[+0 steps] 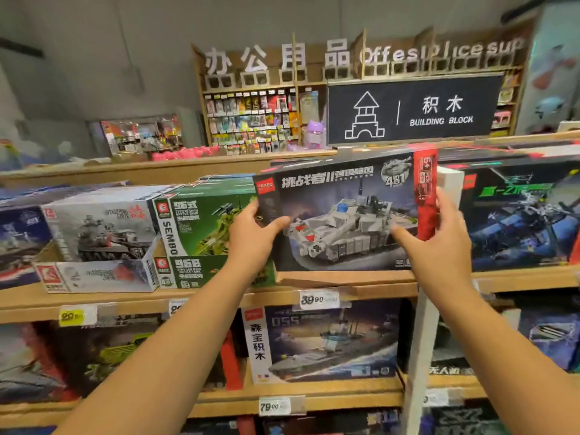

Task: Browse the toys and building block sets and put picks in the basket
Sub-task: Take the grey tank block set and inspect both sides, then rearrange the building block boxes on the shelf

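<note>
A dark building-block box with a grey tank picture [345,215] stands upright at the front of the top wooden shelf [345,279]. My left hand [254,233] grips its left edge, thumb across the front. Its right edge, by the red stripe, is held by my right hand [439,243], thumb on the front and fingers behind. No basket is in view.
Green tank boxes [201,224] and a white tank box [100,227] sit to the left, a dark helicopter box [518,215] to the right. A warship box [326,340] stands on the shelf below. A white divider post [420,340] runs down right of centre. A "Building Block" sign [414,109] hangs behind.
</note>
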